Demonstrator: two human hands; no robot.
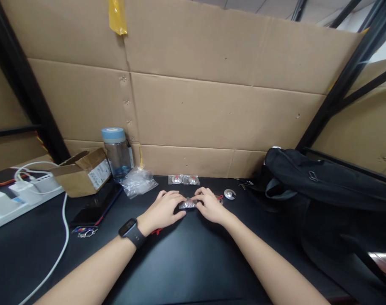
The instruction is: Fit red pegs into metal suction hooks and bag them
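Note:
A small clear plastic packet with something shiny and reddish inside lies on the black table between my hands. My left hand, palm down, has its fingers stretched and thumb apart, with fingertips at the packet's left edge. Opposite it, my right hand touches the packet's right side, fingers spread and slightly bent. Two similar packets holding round silver pieces, the left packet and the right packet, lie side by side beyond my hands. A round silver disc rests right of my right hand, near a partly hidden red cord.
At left are crumpled plastic bags, a blue-lidded bottle, an open cardboard box, a dark tablet-like device, keys and a power strip with a white cable. A black backpack fills the right. Cardboard walls the back.

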